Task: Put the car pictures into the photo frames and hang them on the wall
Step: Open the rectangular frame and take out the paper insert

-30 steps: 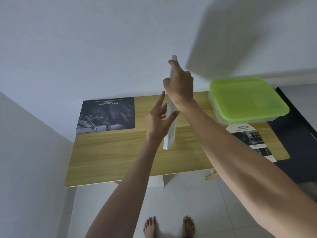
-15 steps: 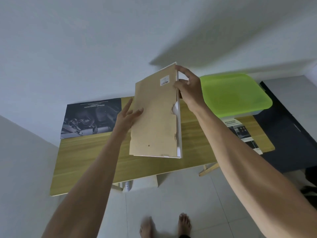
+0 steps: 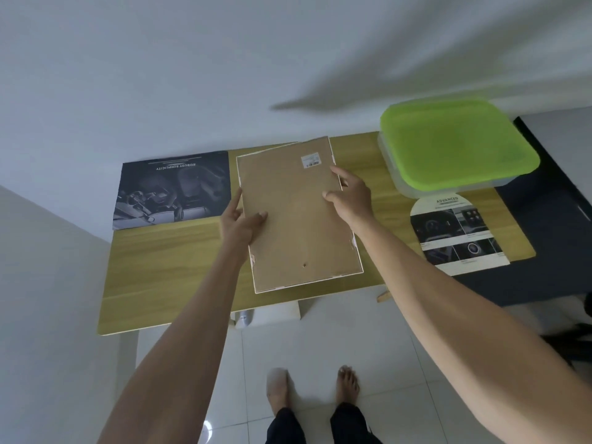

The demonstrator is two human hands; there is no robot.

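A white photo frame [image 3: 298, 216] faces down over the wooden table [image 3: 166, 277], its brown backing board up with a small white label near the far corner. My left hand [image 3: 242, 224] grips its left edge, thumb on the backing. My right hand [image 3: 350, 197] holds the right edge, fingers spread on the board. A dark car picture [image 3: 173, 189] lies flat at the table's back left. A second car picture [image 3: 455, 232], curled at its far end, lies at the right.
A clear box with a lime-green lid [image 3: 455, 145] stands at the table's back right corner. The white wall [image 3: 224, 65] rises right behind the table. A dark surface [image 3: 551, 238] adjoins the table on the right. My bare feet [image 3: 314, 389] stand on white tiles.
The frame has swung from upright and edge-on to flat, backing up, and come down toward the table. Both hands have moved down with it.
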